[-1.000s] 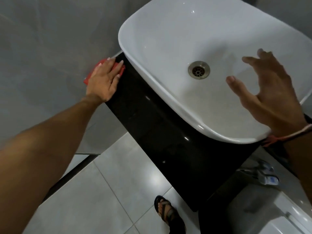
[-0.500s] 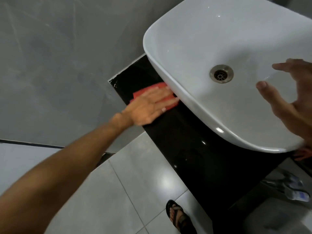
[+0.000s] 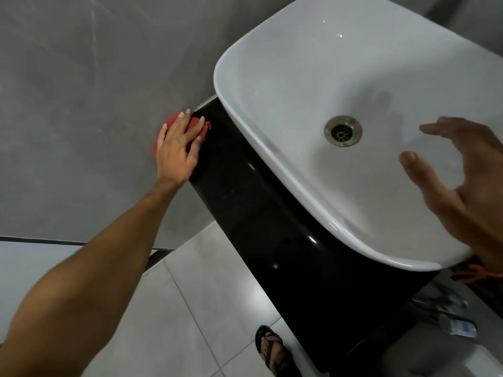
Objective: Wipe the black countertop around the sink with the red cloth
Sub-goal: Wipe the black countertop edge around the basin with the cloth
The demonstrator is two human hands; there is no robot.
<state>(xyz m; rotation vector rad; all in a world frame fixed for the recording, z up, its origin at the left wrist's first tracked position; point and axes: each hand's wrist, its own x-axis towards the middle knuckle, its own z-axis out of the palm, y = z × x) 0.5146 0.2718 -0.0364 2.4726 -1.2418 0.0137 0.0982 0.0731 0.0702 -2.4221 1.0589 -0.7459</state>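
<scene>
The left hand (image 3: pixel 175 149) lies flat, fingers spread, palm pressing the crumpled red cloth (image 3: pixel 181 126) onto the far left corner of the glossy black stone desk (image 3: pixel 261 210); this is a flat press, not a closed grip. Cloth edges show beyond the fingertips and beside the little finger, right where the desk meets the grey wall (image 3: pixel 81 91). Just right of that hand, the rim of the white rounded ceramic basin (image 3: pixel 285 85) overhangs the desk. The right hand (image 3: pixel 462 191) hovers open and empty above the basin, fingers curled loosely, near the metal drain (image 3: pixel 343 130). Below, a sandalled foot (image 3: pixel 272 349) stands on the pale tiled floor (image 3: pixel 190 308).
</scene>
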